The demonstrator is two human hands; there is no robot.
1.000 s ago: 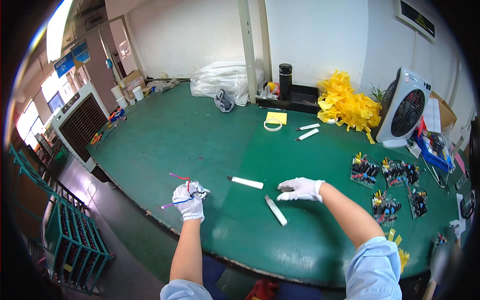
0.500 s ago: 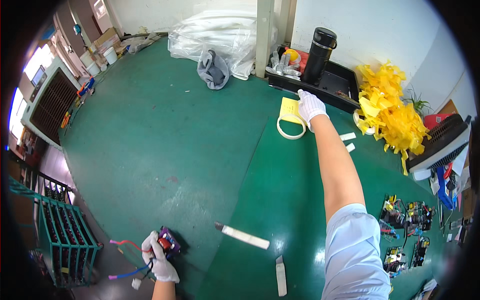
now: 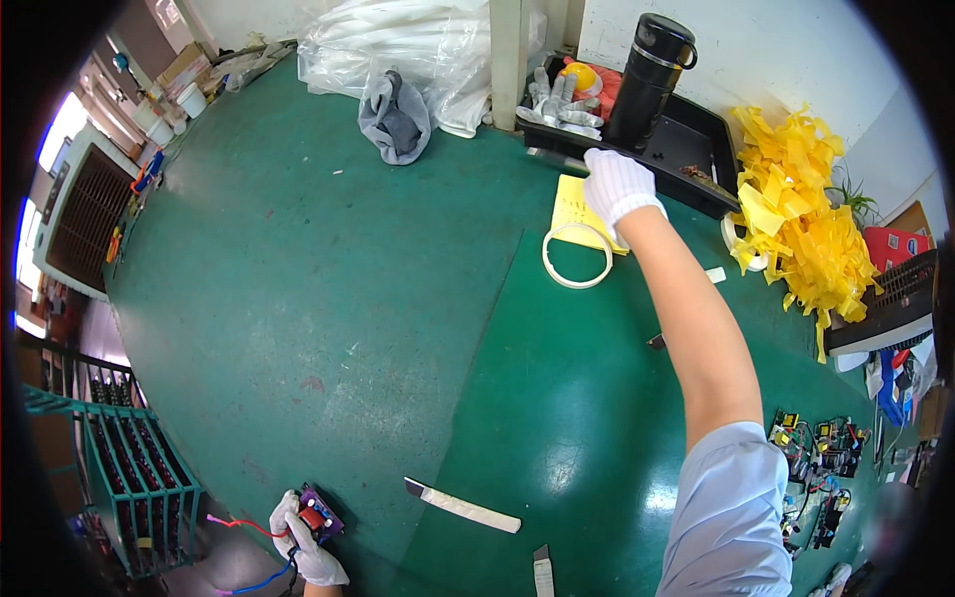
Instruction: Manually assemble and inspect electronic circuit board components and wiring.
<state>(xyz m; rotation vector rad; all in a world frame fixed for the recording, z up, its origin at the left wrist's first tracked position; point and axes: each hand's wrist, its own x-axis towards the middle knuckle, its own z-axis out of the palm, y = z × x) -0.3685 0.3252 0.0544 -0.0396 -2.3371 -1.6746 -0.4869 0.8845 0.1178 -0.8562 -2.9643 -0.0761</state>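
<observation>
At the lower left, my white-gloved left hand (image 3: 306,542) is closed on a small circuit board (image 3: 320,512) with a red component and red and blue wires. My right arm stretches to the far side of the table. Its gloved hand (image 3: 619,187) is closed around a dark pen-like stick (image 3: 557,159), whose end sticks out to the left along the black tray's front edge. Beneath that hand lies a yellow notepad (image 3: 575,207), partly covered by the hand. A cream ring (image 3: 577,283) overlaps the pad's near edge.
The black tray (image 3: 686,189) holds a black flask (image 3: 652,85) and grey gloves (image 3: 562,104). Yellow tape scraps (image 3: 796,219) are heaped at right, above several circuit boards (image 3: 836,448). A white-handled blade (image 3: 468,505) lies near my left hand. A grey cloth (image 3: 395,117) sits farther back.
The head view has shifted slightly. My right fingers have closed on the dark stick, which lay by the tray's edge. My left hand keeps its hold on the circuit board.
</observation>
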